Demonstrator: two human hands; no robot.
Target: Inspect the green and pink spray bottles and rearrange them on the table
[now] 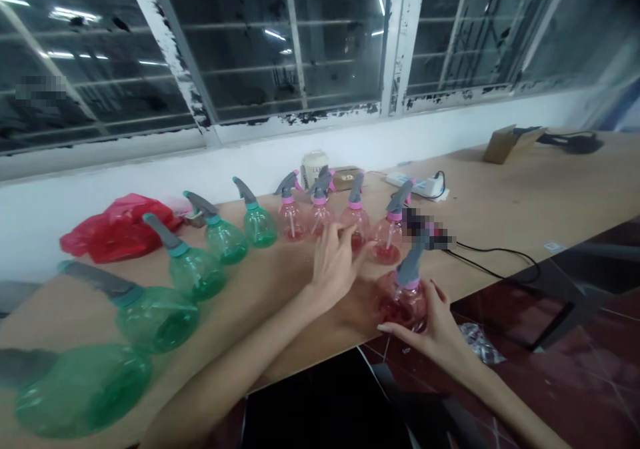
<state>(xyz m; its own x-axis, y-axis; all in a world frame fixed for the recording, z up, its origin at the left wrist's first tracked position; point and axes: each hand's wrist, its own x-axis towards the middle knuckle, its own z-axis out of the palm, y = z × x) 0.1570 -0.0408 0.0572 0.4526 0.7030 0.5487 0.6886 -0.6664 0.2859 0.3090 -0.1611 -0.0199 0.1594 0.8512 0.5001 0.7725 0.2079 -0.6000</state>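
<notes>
- The right hand point(431, 322) was curled around the belly of a pink spray bottle point(404, 307), with its thumb point(393, 327) along the near side and its fingers point(436, 295) on the right, so it was gripping the bottle.
- That bottle stood close to the near edge of the bench point(260, 289). I could not tell whether it was resting there or had been lifted.
- Its long axis ran roughly upright, leaning slightly right, with the grey sprayer head point(410, 262) pointing up and away from the person. A blurred patch hid the nozzle tip.
- The bottle lay just to the right of the left hand point(333, 265), but the right hand was the nearer of the two.
- The left hand was open, with its fingers point(345, 233) loosely parted and reaching toward the row of pink bottles point(355, 225). It pinched nothing, though I could not tell whether its fingertips touched a bottle.
- The pink bottles stood beyond both hands, and a line of green spray bottles point(193, 272) ran away to the left along the bench.
- A red plastic bag point(117, 229) lay past the green bottles, and a power strip point(415, 185) sat behind the pink row, with a black cable point(493, 255) trailing to the right.
</notes>
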